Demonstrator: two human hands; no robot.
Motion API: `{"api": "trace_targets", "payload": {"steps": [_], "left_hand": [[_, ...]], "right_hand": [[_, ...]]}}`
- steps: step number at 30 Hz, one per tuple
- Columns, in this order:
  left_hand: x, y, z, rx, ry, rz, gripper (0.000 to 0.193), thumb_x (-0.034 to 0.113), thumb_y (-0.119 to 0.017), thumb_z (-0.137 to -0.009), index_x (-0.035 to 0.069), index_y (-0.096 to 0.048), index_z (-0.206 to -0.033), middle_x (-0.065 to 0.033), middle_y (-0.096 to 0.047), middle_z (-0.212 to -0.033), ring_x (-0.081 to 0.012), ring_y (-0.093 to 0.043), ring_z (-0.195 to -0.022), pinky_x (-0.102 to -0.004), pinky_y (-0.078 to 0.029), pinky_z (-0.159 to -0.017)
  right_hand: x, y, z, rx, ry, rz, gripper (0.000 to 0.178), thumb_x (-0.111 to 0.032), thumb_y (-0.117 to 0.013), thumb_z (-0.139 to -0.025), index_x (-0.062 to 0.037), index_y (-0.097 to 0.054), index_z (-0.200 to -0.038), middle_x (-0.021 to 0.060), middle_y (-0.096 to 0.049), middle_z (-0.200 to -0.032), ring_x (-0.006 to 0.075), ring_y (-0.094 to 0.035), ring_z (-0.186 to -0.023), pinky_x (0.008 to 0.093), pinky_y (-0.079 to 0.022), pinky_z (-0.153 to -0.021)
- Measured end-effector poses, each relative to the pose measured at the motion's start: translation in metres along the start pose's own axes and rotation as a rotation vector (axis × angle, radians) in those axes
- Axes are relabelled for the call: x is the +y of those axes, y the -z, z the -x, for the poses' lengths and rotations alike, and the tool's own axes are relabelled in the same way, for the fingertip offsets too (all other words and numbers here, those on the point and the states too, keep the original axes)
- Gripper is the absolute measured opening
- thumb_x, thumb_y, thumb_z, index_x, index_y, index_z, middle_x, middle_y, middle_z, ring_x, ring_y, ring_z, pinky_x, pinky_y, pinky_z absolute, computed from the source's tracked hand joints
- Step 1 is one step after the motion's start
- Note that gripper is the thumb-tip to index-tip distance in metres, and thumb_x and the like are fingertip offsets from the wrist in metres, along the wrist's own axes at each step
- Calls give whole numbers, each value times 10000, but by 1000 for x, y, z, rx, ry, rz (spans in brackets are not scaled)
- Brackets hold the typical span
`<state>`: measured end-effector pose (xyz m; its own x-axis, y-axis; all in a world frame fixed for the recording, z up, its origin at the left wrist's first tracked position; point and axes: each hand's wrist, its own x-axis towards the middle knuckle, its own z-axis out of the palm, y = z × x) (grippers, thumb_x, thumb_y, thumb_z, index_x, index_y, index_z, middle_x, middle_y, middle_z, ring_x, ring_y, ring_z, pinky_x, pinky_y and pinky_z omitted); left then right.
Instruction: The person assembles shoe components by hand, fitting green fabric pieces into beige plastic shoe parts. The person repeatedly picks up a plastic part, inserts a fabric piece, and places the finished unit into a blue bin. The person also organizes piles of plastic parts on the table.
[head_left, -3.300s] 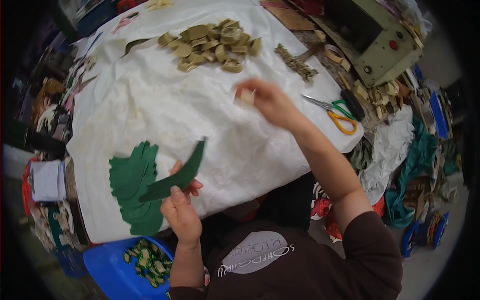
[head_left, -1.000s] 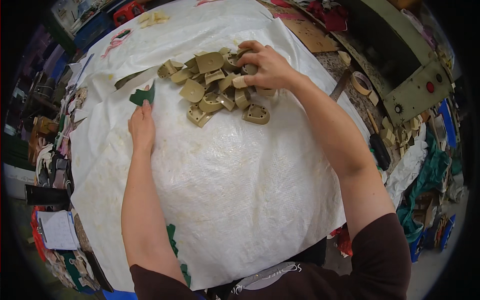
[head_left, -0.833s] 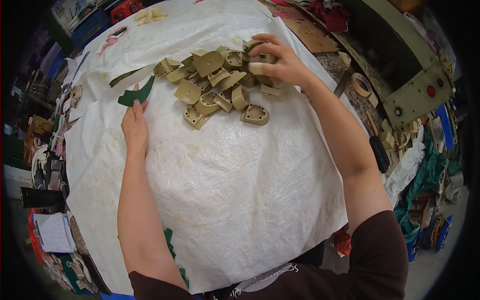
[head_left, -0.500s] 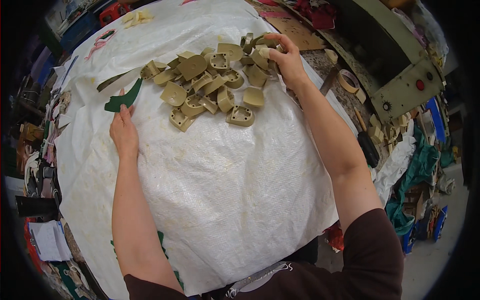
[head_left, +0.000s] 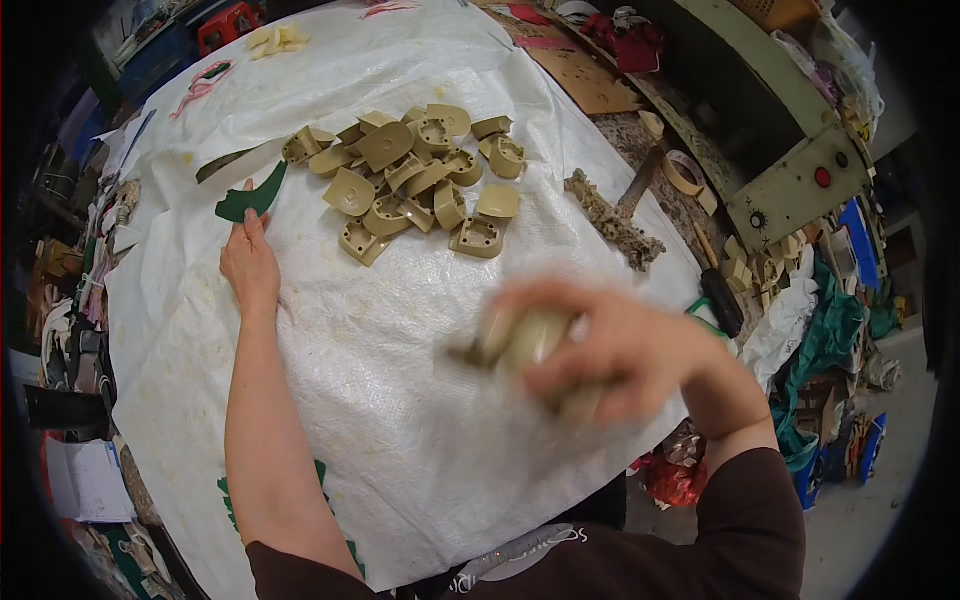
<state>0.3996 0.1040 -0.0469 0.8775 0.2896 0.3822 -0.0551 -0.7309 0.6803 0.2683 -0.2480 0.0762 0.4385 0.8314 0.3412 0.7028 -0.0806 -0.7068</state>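
My left hand (head_left: 250, 270) pinches a curved dark green piece of leather or fabric (head_left: 250, 204) at its lower edge, left of a pile of olive-beige shoe heels (head_left: 388, 147). The heels are glossy, with rounded sides; several show hollow undersides with small holes. My right hand (head_left: 620, 350), smeared by motion, curls around several olive-beige shoe heels (head_left: 535, 340) over the near right half of the white sheet (head_left: 400, 330). How many it holds is hard to make out. Part of a green jagged-edged piece (head_left: 322, 475) shows beside my left forearm.
A hammer (head_left: 640, 182) lies by a crusty strip (head_left: 615, 220) at the sheet's right edge, near a tape roll (head_left: 684, 172) and a black-handled tool (head_left: 722, 300). A green machine (head_left: 800, 180) stands at far right. Pale pieces (head_left: 275, 40) lie at the far left.
My right hand has moved from the pile's far right end toward me, carrying several shoe heels away. The crusty strip now shows. My left hand has hardly moved.
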Motion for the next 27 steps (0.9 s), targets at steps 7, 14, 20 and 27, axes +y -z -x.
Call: {"api": "trace_targets", "payload": {"steps": [7,14,20,27], "left_hand": [[1,-7,-2,-29,5,50,393,325,-319,-984,247,-482,-1332,-108,-691,-951,-262,-633,-927,-368,-405,-869],[-6,-11,-3,-25,28,-20,397,353,-294,-986,284,-482,-1329,-79,-695,-947,-257,-633,-912,-405,-363,-923],[0,-5,-1,-28,28,-42,396,348,-286,-990,298,-463,-1341,-68,-689,-981,-270,-616,-958,-503,-294,-985],[8,-6,0,-69,28,-25,391,321,-294,-987,298,-468,-1336,-86,-671,-1020,-295,-594,-989,-527,-235,-1030]], "right_hand": [[-46,-124,10,-353,88,172,777,-606,-731,-559,-353,-524,-1263,13,-142,-1529,489,46,-1366,707,-110,-1036],[-47,-91,-21,-369,-26,65,814,-522,-757,-584,-351,-462,-1324,87,-121,-1534,527,-35,-1349,702,-128,-1016],[50,-17,-87,64,-216,653,861,-352,-787,-585,-362,-412,-1361,175,-160,-1502,506,-215,-1302,639,-234,-1000],[131,24,-153,-263,-555,999,856,-401,-770,-580,-403,-416,-1359,39,-236,-1489,411,-319,-1256,574,-340,-985]]}}
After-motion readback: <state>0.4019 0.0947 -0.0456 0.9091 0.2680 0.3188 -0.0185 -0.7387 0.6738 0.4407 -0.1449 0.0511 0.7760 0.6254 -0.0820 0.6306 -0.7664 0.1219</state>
